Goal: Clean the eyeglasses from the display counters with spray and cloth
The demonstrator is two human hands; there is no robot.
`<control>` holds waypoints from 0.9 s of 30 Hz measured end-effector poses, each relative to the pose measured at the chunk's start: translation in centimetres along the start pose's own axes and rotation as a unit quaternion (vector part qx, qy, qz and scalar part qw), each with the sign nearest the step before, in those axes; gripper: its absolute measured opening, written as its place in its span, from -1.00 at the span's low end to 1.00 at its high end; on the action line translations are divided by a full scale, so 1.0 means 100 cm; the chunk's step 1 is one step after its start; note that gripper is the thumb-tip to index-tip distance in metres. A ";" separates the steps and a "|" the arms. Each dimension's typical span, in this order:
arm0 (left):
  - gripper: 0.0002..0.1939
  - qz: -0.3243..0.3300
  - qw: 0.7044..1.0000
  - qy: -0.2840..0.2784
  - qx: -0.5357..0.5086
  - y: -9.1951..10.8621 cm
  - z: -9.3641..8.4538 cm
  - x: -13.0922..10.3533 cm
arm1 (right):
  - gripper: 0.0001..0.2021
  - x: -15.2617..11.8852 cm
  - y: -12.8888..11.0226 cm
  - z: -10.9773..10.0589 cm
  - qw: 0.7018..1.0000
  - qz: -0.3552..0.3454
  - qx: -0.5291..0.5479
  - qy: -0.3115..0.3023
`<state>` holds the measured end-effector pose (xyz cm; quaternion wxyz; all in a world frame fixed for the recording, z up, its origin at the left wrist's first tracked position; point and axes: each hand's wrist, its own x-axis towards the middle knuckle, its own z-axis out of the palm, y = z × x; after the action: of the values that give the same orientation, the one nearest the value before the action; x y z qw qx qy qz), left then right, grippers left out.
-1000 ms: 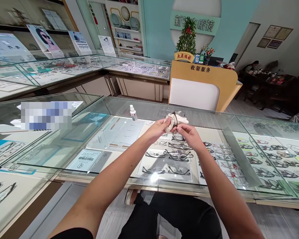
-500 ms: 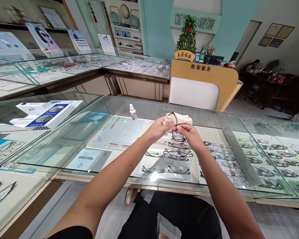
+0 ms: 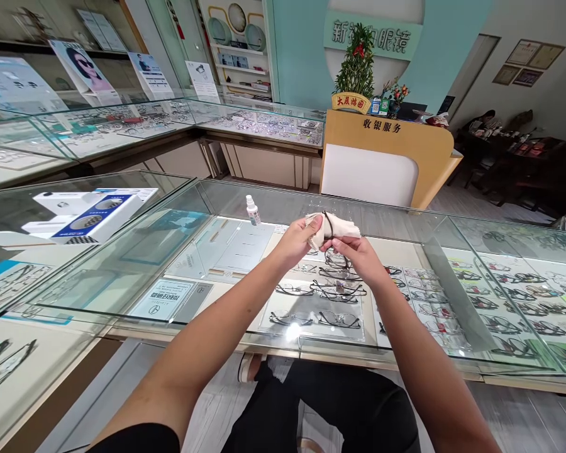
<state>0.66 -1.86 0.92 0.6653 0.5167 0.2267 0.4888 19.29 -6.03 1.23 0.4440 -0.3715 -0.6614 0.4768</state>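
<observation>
Above the glass display counter, my left hand (image 3: 302, 238) is closed on a cream cloth (image 3: 343, 227), its thumb pressed on top. A dark eyeglass frame (image 3: 329, 221) runs through the cloth, its rim showing between my hands. My right hand (image 3: 356, 251) pinches the frame's lower part with thumb and fingertips. Part of the glasses is hidden by the cloth and fingers. On the glass to the left of my hands stands a small white spray bottle (image 3: 253, 210), upright.
Under the glass counter top (image 3: 226, 195) lie several rows of eyeglasses (image 3: 339, 319). A white and blue box (image 3: 92, 220) rests on the counter at left. Beyond stand more display cases (image 3: 264, 129) and a wooden cashier desk (image 3: 434, 148). A person (image 3: 483, 119) is at the far right.
My left thumb has shifted up over the cloth, and the cloth is now wrapped differently around the frame. Both hands stay in nearly the same place.
</observation>
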 end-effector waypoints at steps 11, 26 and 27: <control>-0.51 0.051 0.999 0.015 -0.007 -0.005 0.009 -0.002 | -0.59 0.002 0.006 0.005 1.000 0.007 0.029 0.003; -0.53 0.066 0.997 -0.030 0.005 0.002 0.008 -0.004 | -0.64 -0.005 -0.003 0.004 0.999 -0.005 0.023 0.028; -0.54 0.073 0.997 -0.006 0.005 0.000 0.010 -0.003 | -0.63 -0.005 -0.002 0.006 1.000 -0.006 0.020 0.024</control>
<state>1.30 -2.61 1.20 0.6268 0.5376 0.1870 0.5321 18.89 -6.67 1.24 0.4696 -0.3700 -0.6434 0.4781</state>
